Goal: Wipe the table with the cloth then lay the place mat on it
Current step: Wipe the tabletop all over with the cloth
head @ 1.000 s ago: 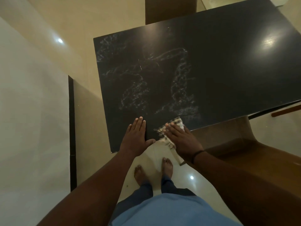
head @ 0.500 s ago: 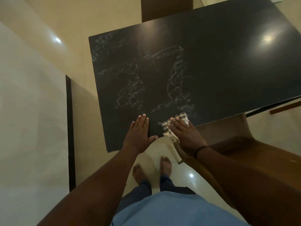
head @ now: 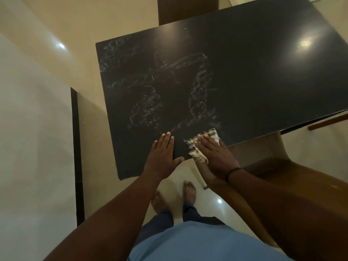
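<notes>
Below our hands we see our bare feet (head: pixel 173 196) on the pale glossy floor (head: pixel 79 31), a brown wooden chair (head: pixel 278 166) to their right, another chair back (head: pixel 188 8) far beyond them, and a dark strip (head: pixel 76 147) to their left.

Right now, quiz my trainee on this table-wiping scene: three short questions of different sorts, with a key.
1. True or false: the left hand lies flat with straight fingers on the table.
2. Multiple choice: the checked cloth is (A) draped on the chair, (B) under the right hand at the table's near edge, (C) on the floor.
3. Fill in: pale wipe streaks show on the table's ____ part, not the right.

Key: 1 true; 2 B; 3 left.
</notes>
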